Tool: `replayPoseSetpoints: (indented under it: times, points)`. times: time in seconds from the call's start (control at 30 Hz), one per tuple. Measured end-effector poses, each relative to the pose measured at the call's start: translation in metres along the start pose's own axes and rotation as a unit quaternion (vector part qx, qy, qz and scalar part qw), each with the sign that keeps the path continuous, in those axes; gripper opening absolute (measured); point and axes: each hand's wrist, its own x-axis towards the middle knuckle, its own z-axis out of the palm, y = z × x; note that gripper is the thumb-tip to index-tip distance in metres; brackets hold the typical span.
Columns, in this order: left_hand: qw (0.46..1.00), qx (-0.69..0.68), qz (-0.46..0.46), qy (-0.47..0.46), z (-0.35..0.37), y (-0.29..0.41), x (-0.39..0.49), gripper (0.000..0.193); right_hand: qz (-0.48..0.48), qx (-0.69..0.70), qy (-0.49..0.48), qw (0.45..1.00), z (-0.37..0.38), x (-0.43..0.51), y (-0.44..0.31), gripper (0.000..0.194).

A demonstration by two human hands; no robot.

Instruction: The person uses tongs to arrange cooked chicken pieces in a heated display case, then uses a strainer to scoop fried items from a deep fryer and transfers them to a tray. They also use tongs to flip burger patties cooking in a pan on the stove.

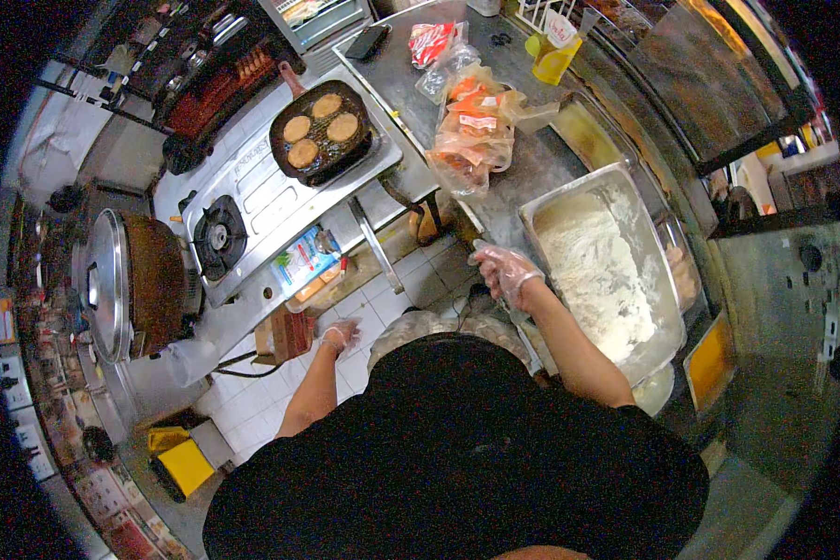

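Observation:
My left hand (343, 334), in a clear plastic glove, hangs over the white tiled floor (353, 371) with its fingers apart and nothing visible in it. Also gloved in clear plastic, my right hand (509, 274) is beside the near left edge of a metal tray (526, 217). Its fingers are partly curled; whether they hold anything is unclear. White flour-like powder (595, 259) fills much of the tray. Farther off, several round browned patties (341, 127) lie apart in a dark square grill pan (285, 106) on the gas stove (259, 210).
Orange-printed plastic bags (477, 122) and a red-and-white packet (432, 45) lie on the metal counter (399, 52). A yellow-filled pouch (556, 63) stands behind. Left of the bare burner (218, 234) is a large lidded pot (147, 280). A cardboard box (283, 336) sits below the stove.

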Motion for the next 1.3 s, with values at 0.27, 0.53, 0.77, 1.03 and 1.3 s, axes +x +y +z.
replayPoseSetpoints:
  times: [0.27,0.53,0.77,1.03,1.3]
  points:
    - [0.982,-0.117,0.057,0.135,0.088,0.103,-0.1,0.038,0.003,-0.06,-0.089,0.994,-0.018,0.053,-0.041,0.021]
    - [0.928,-0.317,-0.032,0.193,0.116,-0.061,-0.14,0.035,-0.589,-0.604,0.384,0.374,-0.02,0.115,-0.135,0.044]
    - [0.986,-0.097,-0.002,0.138,0.148,-0.144,-0.157,0.034,-0.313,-0.808,0.228,0.443,-0.047,0.212,-0.233,0.044]
    - [0.953,0.199,0.173,0.147,0.084,-0.118,-0.113,0.031,-0.316,-0.745,0.277,0.517,-0.03,0.219,-0.282,0.035]
    - [0.973,-0.16,0.045,0.158,-0.005,-0.08,-0.045,0.045,-0.274,-0.75,0.261,0.542,-0.007,0.188,-0.25,0.037]
